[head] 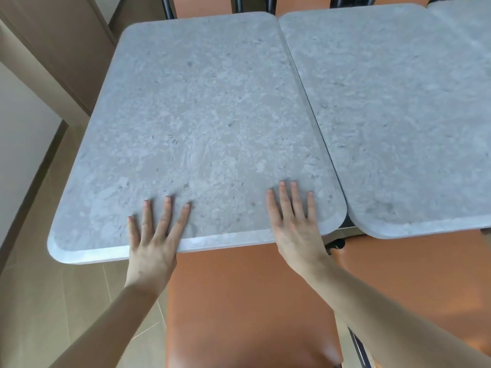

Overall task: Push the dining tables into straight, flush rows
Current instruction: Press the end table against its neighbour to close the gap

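A grey stone-look dining table (pixel 196 115) with rounded corners fills the middle of the head view. My left hand (pixel 152 240) lies flat on its near edge with straight, spread fingers. My right hand (pixel 295 221) lies flat on the same edge near the right corner, fingers straight. A second grey table (pixel 398 115) stands against the first table's right side. Their near edges are not level: the first table's near edge lies closer to me at the seam, with a narrow gap there. A third tabletop (pixel 467 19) shows at the far right.
An orange chair seat (pixel 239 301) sits directly below me between my arms, another orange seat (pixel 414 266) to its right. More orange chairs (pixel 202 5) with dark frames stand across the tables. A beige wall and pillar (pixel 53 49) lie close on the left over a tiled floor (pixel 53 301).
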`<state>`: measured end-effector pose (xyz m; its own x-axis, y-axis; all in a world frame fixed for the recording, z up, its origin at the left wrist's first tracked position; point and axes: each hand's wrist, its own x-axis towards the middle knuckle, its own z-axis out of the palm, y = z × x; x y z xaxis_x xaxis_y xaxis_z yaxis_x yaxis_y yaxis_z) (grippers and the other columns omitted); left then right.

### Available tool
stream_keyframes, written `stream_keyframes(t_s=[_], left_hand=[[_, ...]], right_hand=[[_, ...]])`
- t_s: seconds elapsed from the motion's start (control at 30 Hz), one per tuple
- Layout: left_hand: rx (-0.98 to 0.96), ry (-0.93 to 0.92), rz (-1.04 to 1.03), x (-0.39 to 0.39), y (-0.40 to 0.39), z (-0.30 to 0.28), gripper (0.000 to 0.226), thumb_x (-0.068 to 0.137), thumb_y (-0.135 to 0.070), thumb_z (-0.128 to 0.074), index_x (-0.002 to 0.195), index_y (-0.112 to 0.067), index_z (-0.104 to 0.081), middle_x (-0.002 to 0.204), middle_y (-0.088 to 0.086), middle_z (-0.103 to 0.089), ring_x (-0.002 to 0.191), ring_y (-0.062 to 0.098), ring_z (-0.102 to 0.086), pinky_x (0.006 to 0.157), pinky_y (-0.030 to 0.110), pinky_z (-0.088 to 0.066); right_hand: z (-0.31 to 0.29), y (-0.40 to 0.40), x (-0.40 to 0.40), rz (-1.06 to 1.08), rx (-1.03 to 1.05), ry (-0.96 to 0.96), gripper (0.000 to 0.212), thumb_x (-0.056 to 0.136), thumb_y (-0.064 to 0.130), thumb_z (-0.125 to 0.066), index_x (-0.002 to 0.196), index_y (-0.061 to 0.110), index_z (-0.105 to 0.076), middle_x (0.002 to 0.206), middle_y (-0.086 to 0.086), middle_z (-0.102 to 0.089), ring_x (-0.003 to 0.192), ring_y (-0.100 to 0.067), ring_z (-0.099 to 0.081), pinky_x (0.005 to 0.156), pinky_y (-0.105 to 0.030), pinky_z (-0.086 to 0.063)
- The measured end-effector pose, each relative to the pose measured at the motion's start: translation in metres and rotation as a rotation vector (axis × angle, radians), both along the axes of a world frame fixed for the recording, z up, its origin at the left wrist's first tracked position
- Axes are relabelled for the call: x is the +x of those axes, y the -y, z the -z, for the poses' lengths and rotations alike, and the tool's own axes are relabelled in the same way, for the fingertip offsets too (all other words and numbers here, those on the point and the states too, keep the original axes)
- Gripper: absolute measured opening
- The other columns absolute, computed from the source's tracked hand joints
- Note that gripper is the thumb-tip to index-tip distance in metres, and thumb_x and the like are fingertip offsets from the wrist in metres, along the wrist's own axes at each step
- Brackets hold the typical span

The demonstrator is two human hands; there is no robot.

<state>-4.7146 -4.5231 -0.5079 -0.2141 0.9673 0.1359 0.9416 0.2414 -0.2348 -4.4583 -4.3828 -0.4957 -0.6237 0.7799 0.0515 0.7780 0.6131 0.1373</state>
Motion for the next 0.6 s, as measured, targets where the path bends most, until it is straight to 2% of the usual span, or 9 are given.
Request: stream_keyframes(t_s=[0.13,0.23,0.33,0.47,0.6], left_hand=[[0.015,-0.022,0.015,0.001,0.0,-0.001,0.118,0.065,0.021,-0.065,0.161,-0.02,-0.011,0.165,0.015,-0.025,0.145,0.056,-0.022,0.11,0.073,-0.026],[0.006,-0.025,0.015,0.001,-0.001,-0.001,0.123,0.066,0.012,-0.075,0.162,-0.021,-0.005,0.165,0.013,-0.023,0.145,0.056,-0.022,0.111,0.071,-0.028],[-0.005,-0.041,0.012,-0.001,-0.002,0.004,0.132,0.063,0.002,-0.084,0.162,-0.022,-0.001,0.165,0.011,-0.021,0.145,0.054,-0.023,0.11,0.07,-0.028],[-0.024,-0.078,0.008,-0.002,-0.001,0.006,0.139,0.061,-0.005,-0.09,0.161,-0.016,0.005,0.163,0.012,-0.023,0.142,0.054,-0.026,0.107,0.07,-0.032],[-0.06,-0.087,0.004,-0.005,-0.001,0.007,0.135,0.057,-0.005,-0.092,0.16,-0.009,-0.005,0.16,0.015,-0.027,0.138,0.057,-0.03,0.103,0.073,-0.036]], right_hand=[[0.001,0.003,0.0,0.025,0.011,-0.01,0.101,0.066,-0.007,-0.071,0.156,0.003,-0.026,0.16,-0.028,-0.026,0.149,-0.048,-0.02,0.114,-0.069,-0.022],[0.002,0.006,-0.002,0.048,0.03,-0.044,0.097,0.065,-0.015,-0.061,0.155,0.003,-0.029,0.159,-0.026,-0.029,0.149,-0.047,-0.022,0.114,-0.069,-0.024],[-0.001,0.007,-0.003,0.06,-0.011,-0.015,0.106,0.06,-0.012,-0.071,0.156,0.002,-0.027,0.159,-0.027,-0.029,0.148,-0.048,-0.022,0.115,-0.069,-0.022],[-0.015,0.009,-0.005,0.052,-0.102,0.051,0.115,0.071,0.003,-0.079,0.159,0.004,-0.006,0.165,-0.026,-0.009,0.152,-0.048,-0.005,0.118,-0.069,-0.011],[-0.02,0.012,-0.006,0.056,-0.116,0.089,0.113,0.083,0.01,-0.074,0.158,0.006,0.01,0.166,-0.023,0.006,0.152,-0.045,0.006,0.119,-0.067,-0.006]])
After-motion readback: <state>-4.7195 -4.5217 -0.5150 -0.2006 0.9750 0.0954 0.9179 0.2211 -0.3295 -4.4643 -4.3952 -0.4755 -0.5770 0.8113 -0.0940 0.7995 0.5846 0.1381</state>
